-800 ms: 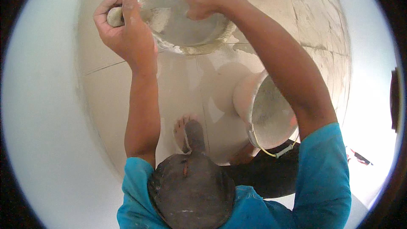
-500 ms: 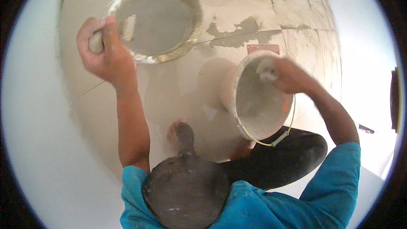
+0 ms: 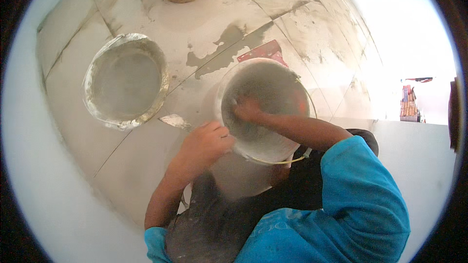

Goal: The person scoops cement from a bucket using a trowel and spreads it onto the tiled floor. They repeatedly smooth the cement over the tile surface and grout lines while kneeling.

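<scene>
The left hand (image 3: pixel 204 143) grips the near rim of the white bucket (image 3: pixel 265 109) to steady it on the tiled floor (image 3: pixel 204 29) while the right hand (image 3: pixel 247 109), curled, reaches inside; a plaster-smeared pan (image 3: pixel 126 82) sits left of it.

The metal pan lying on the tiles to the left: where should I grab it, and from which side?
Probably the pan's near rim, reaching from the person's left side. It lies open side up, nothing touching it, and its thin rolled rim offers the only clear hold. The left hand is closest.
</scene>
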Available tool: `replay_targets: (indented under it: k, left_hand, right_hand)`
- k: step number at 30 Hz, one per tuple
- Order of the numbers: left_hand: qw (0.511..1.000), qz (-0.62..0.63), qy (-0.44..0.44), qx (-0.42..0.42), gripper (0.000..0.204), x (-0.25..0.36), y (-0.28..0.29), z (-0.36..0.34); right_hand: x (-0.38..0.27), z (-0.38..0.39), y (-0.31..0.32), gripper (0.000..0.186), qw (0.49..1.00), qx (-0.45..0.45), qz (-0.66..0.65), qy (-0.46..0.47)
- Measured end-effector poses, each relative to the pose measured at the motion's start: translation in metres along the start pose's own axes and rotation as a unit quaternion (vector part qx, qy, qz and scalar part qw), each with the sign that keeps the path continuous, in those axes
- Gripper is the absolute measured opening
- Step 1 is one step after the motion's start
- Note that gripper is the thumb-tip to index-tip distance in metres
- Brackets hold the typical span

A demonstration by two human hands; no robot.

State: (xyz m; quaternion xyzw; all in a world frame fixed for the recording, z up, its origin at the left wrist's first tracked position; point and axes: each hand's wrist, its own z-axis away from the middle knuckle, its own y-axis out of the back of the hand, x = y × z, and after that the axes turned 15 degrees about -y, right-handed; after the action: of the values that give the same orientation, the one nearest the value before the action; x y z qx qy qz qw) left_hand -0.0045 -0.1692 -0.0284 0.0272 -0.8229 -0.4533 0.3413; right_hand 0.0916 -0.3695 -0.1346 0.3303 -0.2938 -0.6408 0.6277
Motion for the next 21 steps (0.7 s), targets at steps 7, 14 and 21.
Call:
replay_targets:
  k: [7, 14, 21]
  left_hand:
    - [1.000, 0.011, 0.020, 0.012, 0.012, -0.003, -0.004, -0.005]
    - [0.999, -0.028, 0.039, -0.006, 0.015, -0.004, 0.007, -0.003]
    - [0.990, 0.000, 0.045, 0.133, 0.023, 0.026, 0.035, 0.010]
  right_hand:
    - [0.006, 0.013, -0.022, 0.050, 0.990, -0.099, 0.017, 0.103]
    - [-0.003, 0.012, 0.022, 0.047, 0.957, -0.280, -0.018, 0.072]
    - [0.045, 0.023, 0.018, 0.038, 0.823, -0.477, -0.290, -0.103]
